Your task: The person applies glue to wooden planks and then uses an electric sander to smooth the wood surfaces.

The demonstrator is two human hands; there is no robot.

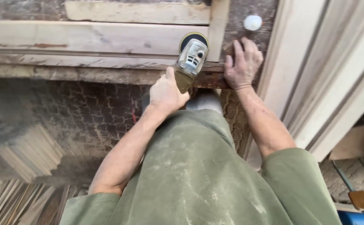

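A grey angle grinder [191,58] is clamped in the left hand [167,92], its disc on the wooden frame [94,39] at the tabletop's [86,75] front edge. The right hand [242,62] is spread flat on the tabletop, beside a white knob [253,22].

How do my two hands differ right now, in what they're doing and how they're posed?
The left hand is closed around the sander, gripping its handle; the right hand holds nothing. The left hand is curled into a fist off the bench; the right hand lies flat, fingers spread, pressed on the bench edge. The left hand sits nearer the body, the right farther out. Both are bare.
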